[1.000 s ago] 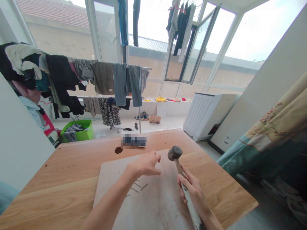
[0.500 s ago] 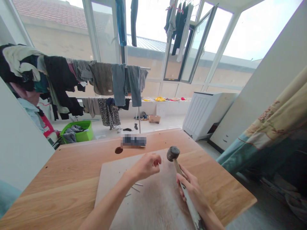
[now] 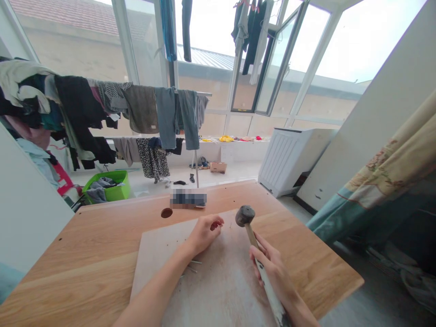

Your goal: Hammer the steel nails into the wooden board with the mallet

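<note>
My right hand [image 3: 271, 269] grips the pale handle of a hammer [image 3: 252, 241], whose dark round head is raised a little above a pale board [image 3: 221, 281]. My left hand [image 3: 204, 233] rests on the far part of the board with thumb and fingers pinched together; what they pinch is too small to make out. The hammer head hangs just right of those fingertips. Several loose nails [image 3: 194, 265] lie on the board by my left forearm.
The board lies on a wooden table [image 3: 95, 254] with a round hole [image 3: 166, 212] near its far edge. A small blurred object [image 3: 188, 198] sits at that edge. Beyond stand a clothes rack [image 3: 136, 113], a green basket [image 3: 109, 185] and a white appliance [image 3: 289, 159].
My left hand has curled from loosely spread fingers into a pinch and shifted slightly left. The hammer head has dropped a little towards it.
</note>
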A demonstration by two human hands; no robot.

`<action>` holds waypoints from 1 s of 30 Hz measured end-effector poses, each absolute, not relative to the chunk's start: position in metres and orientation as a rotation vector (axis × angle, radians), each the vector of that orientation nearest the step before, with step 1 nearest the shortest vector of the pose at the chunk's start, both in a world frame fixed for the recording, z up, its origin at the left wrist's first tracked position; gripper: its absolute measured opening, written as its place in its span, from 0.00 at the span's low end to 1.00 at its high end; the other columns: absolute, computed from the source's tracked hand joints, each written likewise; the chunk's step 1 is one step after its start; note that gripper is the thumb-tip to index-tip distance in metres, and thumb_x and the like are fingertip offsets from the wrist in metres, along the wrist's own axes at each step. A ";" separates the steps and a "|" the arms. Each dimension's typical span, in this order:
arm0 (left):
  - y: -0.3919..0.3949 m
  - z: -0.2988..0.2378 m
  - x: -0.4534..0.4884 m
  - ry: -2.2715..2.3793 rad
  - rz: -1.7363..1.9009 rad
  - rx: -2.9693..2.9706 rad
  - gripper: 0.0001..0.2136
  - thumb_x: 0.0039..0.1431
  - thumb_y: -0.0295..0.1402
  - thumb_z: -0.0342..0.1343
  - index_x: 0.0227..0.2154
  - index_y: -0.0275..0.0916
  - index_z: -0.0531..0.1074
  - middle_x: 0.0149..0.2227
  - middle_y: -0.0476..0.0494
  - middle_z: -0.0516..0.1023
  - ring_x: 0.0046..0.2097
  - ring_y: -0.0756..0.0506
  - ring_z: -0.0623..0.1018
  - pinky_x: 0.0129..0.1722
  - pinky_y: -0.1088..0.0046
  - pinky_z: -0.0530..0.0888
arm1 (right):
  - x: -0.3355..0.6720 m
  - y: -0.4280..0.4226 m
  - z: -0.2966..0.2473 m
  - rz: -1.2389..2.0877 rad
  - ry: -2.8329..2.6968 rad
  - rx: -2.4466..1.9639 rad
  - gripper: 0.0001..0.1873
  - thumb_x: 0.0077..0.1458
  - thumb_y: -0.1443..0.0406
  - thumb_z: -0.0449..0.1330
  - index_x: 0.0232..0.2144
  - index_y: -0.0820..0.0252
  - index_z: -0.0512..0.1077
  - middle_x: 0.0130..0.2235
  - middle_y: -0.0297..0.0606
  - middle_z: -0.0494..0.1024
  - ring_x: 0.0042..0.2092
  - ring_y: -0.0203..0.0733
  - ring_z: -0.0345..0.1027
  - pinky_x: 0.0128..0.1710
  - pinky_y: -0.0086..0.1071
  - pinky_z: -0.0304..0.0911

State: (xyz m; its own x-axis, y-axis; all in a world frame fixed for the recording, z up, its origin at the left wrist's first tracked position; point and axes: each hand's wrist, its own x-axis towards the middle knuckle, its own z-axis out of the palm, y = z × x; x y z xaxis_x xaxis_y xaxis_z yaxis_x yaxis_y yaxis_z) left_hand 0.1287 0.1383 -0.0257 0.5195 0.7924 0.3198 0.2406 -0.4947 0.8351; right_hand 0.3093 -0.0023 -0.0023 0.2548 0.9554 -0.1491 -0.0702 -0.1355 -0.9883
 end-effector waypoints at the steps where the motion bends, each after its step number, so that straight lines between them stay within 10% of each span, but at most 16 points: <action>1: 0.138 -0.026 0.129 0.835 0.927 2.009 0.08 0.54 0.24 0.54 0.34 0.37 0.78 0.31 0.48 0.79 0.33 0.49 0.76 0.36 0.75 0.72 | 0.309 -0.003 -0.002 1.127 -0.907 -1.387 0.39 0.52 0.53 0.64 0.63 0.61 0.64 0.23 0.25 0.65 0.16 0.29 0.54 0.11 0.23 0.55; 30: 0.141 -0.025 0.131 0.902 0.910 1.980 0.18 0.52 0.21 0.57 0.46 0.37 0.75 0.30 0.48 0.82 0.32 0.49 0.79 0.35 0.76 0.73 | 0.296 0.000 0.004 1.209 -1.216 -1.311 0.34 0.60 0.53 0.58 0.65 0.58 0.63 0.24 0.26 0.63 0.17 0.31 0.57 0.13 0.25 0.58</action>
